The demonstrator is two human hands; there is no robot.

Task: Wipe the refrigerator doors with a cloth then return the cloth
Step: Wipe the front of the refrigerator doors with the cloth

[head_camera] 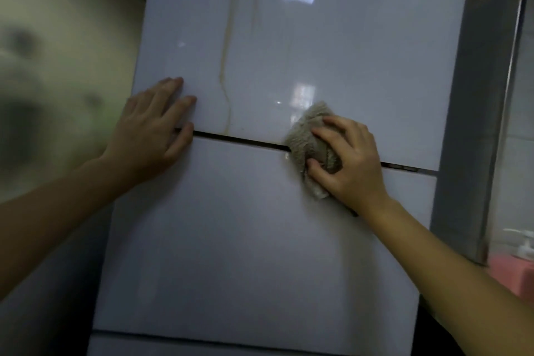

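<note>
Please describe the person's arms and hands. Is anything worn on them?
The left hand and the right hand are bare: no gloves, and no ring in view. The left forearm and right forearm are bare as well; no sleeve comes into the picture, and no watch or bracelet shows at either wrist. Blur hides finer marks.

we see our cloth (303, 136) partly hidden under our right hand (352, 167), upper door (318, 37) cut by the top edge, left wall (57, 66) blurred

Left hand (150, 136), right hand (349, 165), forearms seemingly bare
</note>
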